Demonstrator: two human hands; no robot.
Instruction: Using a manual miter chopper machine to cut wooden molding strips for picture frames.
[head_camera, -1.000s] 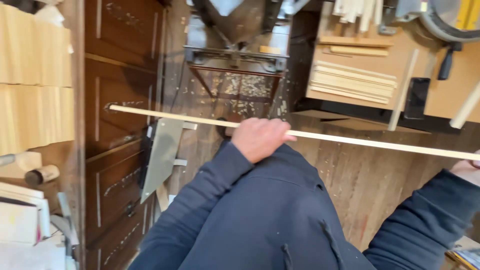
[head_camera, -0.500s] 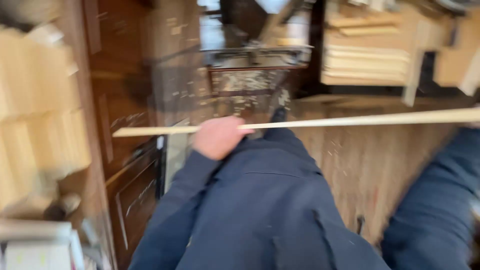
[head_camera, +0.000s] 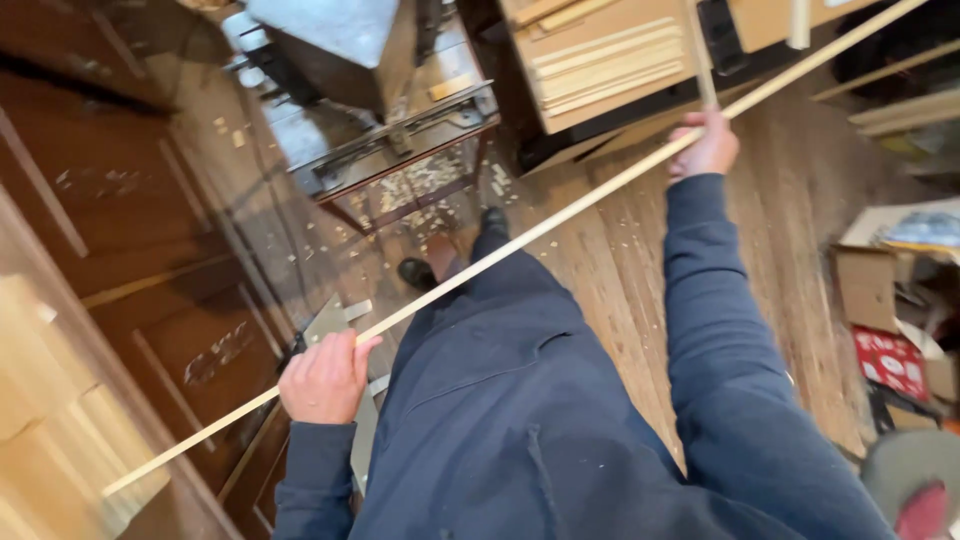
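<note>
Long wood strip (head_camera: 560, 215) held slantwise, both hands.
Left hand (head_camera: 322, 378) and right hand (head_camera: 708, 147) fingers wrapped on it; metal stand (head_camera: 400, 150) beyond strip, cardboard boxes (head_camera: 880, 310) right of it.

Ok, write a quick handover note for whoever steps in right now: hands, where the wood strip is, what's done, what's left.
Left hand: fist shut round the long thin wood strip, near its lower end.
Right hand: gripping the same strip further up, arm stretched out.
Strip: held slanting across the body, above the plank floor with wood chips, its far end running out of view.
Done: strip is off any surface, in both hands.
Left: it is not yet set down anywhere.
</note>
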